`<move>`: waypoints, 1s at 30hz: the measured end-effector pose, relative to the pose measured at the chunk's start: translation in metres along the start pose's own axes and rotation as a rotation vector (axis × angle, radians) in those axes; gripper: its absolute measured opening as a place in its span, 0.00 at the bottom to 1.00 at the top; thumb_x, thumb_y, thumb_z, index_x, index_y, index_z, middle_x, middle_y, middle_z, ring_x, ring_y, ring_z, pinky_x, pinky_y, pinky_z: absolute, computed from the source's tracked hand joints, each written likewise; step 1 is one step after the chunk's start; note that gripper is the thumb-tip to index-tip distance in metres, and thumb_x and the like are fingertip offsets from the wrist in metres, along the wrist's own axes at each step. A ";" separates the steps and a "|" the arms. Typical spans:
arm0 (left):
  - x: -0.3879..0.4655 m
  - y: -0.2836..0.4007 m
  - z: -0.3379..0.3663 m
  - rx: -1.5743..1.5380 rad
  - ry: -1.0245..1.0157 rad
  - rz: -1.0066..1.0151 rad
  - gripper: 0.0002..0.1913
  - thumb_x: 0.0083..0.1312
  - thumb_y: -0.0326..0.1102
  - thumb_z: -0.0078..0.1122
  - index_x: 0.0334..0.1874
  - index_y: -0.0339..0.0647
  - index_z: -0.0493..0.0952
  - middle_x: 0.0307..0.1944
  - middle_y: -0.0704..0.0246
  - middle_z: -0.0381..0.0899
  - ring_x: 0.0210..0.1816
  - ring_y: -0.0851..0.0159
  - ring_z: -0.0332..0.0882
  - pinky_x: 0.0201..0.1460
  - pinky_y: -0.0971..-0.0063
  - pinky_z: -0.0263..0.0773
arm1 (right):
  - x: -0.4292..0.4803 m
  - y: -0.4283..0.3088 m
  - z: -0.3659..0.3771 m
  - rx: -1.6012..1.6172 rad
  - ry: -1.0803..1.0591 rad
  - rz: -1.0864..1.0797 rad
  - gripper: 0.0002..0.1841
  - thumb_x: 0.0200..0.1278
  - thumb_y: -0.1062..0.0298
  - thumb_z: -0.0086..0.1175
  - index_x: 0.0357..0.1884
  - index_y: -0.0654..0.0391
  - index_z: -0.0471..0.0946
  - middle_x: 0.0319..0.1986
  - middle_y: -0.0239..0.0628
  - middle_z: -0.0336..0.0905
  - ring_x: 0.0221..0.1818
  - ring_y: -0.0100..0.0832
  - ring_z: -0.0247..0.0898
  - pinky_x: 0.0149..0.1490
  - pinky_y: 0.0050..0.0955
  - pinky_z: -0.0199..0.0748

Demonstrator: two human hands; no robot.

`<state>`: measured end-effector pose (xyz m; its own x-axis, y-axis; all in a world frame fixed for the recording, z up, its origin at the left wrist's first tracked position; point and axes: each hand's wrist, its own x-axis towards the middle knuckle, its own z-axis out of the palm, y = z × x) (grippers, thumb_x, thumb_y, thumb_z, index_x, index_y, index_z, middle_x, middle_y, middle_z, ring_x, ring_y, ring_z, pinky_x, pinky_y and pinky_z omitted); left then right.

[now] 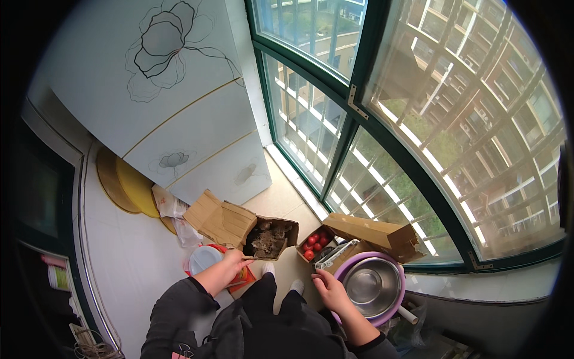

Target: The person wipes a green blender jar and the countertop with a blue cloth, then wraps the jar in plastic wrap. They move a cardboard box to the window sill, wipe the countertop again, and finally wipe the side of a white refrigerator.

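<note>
My left hand [234, 265] grips the near edge of an open cardboard box [226, 215], at a thin brown flap. Inside the box lies a clump of brown, dry, fibrous matter [269, 240] that I cannot identify. My right hand [331, 289] is empty, its fingers loosely bent and a little apart. It hovers left of a stainless steel basin [373, 287], which sits in a purple plastic basin [402, 287]. Just beyond those fingertips is a white plastic frame-like object [338, 253]. Several red tomato-like round fruits [316, 242] fill a small cardboard box behind it.
A white cabinet [202, 134] with flower drawings stands ahead. Green-framed windows [354, 121] with bars outside run along the right. A long cardboard carton [372, 229] leans below them. Beside my left arm are a pale round lid [204, 259] and red packaging [242, 279]. White plastic bags [184, 229] lie farther left.
</note>
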<state>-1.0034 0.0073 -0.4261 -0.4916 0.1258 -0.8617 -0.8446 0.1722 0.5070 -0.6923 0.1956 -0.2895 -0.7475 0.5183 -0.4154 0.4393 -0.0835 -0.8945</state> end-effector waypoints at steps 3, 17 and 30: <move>0.017 0.034 0.023 0.052 -0.011 -0.024 0.18 0.67 0.18 0.34 0.59 0.25 0.61 0.51 0.47 0.72 0.50 0.39 0.78 0.48 0.46 0.84 | 0.093 0.020 0.024 -0.047 -0.039 0.305 0.33 0.71 0.49 0.54 0.67 0.66 0.65 0.53 0.44 0.79 0.55 0.34 0.76 0.56 0.30 0.75; 0.062 0.150 0.164 0.485 -0.310 -0.089 0.19 0.65 0.16 0.39 0.58 0.24 0.62 0.49 0.48 0.72 0.43 0.42 0.82 0.41 0.53 0.87 | 0.290 0.035 0.038 0.690 0.357 0.827 0.15 0.61 0.74 0.46 0.51 0.59 0.70 0.36 0.44 0.79 0.37 0.55 0.82 0.42 0.54 0.86; 0.192 0.221 0.276 0.657 -0.317 -0.051 0.23 0.61 0.16 0.44 0.60 0.29 0.60 0.47 0.44 0.75 0.35 0.41 0.84 0.28 0.49 0.84 | 0.400 0.032 0.007 0.756 0.409 0.647 0.18 0.65 0.84 0.41 0.57 0.71 0.65 0.48 0.58 0.76 0.48 0.61 0.78 0.44 0.55 0.87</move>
<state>-1.2259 0.3391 -0.4740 -0.2862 0.3616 -0.8873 -0.5142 0.7235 0.4607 -0.9810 0.3945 -0.4855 -0.1986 0.4207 -0.8852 0.1644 -0.8761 -0.4533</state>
